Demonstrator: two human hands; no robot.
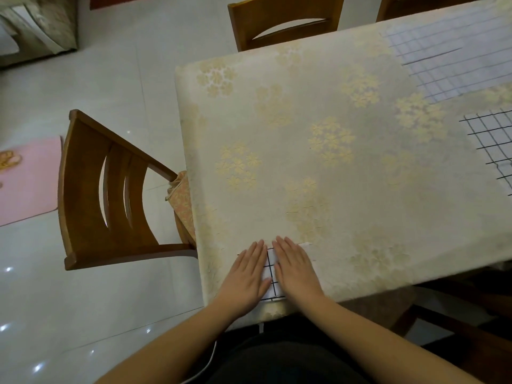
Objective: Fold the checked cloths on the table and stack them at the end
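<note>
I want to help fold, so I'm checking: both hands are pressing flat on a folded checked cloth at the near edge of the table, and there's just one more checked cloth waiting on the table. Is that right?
Not quite. The head view shows two more cloths waiting on the right side of the table: a pale checked cloth farther away and a dark-lined checked cloth nearer. The rest is right: the left hand and right hand press flat on the folded checked cloth at the near edge.

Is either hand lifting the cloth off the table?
No, both the left hand and right hand press flat on the folded cloth.
</note>
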